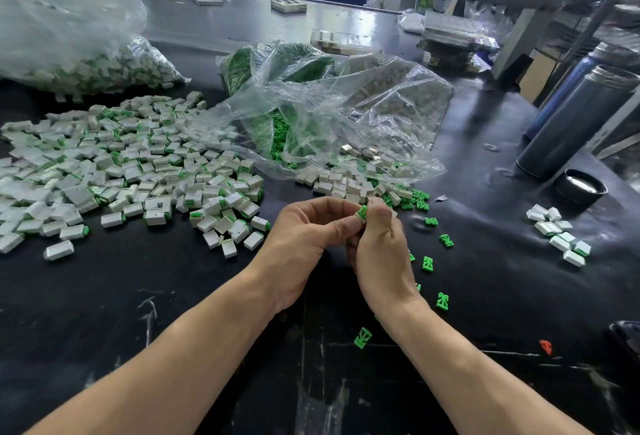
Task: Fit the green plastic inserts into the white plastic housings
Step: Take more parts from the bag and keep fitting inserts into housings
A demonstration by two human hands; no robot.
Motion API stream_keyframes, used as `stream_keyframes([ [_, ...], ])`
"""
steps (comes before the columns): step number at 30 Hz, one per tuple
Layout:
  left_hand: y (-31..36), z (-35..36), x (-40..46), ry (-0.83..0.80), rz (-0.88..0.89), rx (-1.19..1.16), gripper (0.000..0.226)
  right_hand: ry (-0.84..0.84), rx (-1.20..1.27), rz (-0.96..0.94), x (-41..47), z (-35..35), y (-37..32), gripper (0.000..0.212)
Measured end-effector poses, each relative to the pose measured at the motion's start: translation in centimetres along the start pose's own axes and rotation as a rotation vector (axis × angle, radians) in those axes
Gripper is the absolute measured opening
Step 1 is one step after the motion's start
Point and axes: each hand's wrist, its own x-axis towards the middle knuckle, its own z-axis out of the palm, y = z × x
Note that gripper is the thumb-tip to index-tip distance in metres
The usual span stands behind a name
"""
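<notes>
My left hand (304,230) and my right hand (377,244) meet at the middle of the black table. Between their fingertips sits a green insert (362,212) at the mouth of a small white housing (357,218), which is mostly hidden by my fingers. Both hands pinch this pair. Loose green inserts (427,264) lie scattered to the right of my right hand, one (362,337) nearer me. A small heap of white housings (349,185) mixed with green inserts lies just beyond my hands.
A wide pile of housings with green ends (138,171) covers the left. Clear plastic bags of green inserts (287,129) and white parts (381,88) lie behind. A dark flask (575,122), its cap (580,188) and a few housings (557,233) stand right.
</notes>
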Motion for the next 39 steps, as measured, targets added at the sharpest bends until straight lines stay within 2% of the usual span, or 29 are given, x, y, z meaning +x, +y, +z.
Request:
stream_keyframes([
  [4,0.0,0.0,0.1,0.027,-0.003,-0.005,0.01,-0.025,-0.054,0.009,0.2,0.1,0.1,0.065],
  [8,-0.1,0.1,0.1,0.029,0.012,0.018,0.008,-0.024,0.042,-0.006,-0.1,-0.2,0.1,0.055],
  [11,0.0,0.2,0.2,0.017,0.044,0.075,0.007,-0.055,0.11,0.004,-0.4,-0.3,-0.3,0.062],
  [14,-0.1,0.2,0.3,0.024,0.05,0.088,0.012,-0.073,0.123,0.023,-0.3,-0.3,-0.5,0.06],
  [19,-0.1,0.1,0.3,0.056,0.052,0.113,0.006,-0.073,0.06,0.003,0.1,-0.2,-0.2,0.051],
  [28,-0.2,0.5,0.1,0.12,0.058,0.14,0.015,-0.024,0.03,-0.002,0.3,0.0,0.6,0.054],
  [34,-0.1,0.6,-0.1,0.138,0.043,0.148,0.014,0.009,0.014,0.023,0.4,0.1,1.0,0.057],
  [39,0.0,0.7,0.0,0.129,0.047,0.159,0.012,0.009,0.061,0.016,0.3,0.1,0.7,0.052],
])
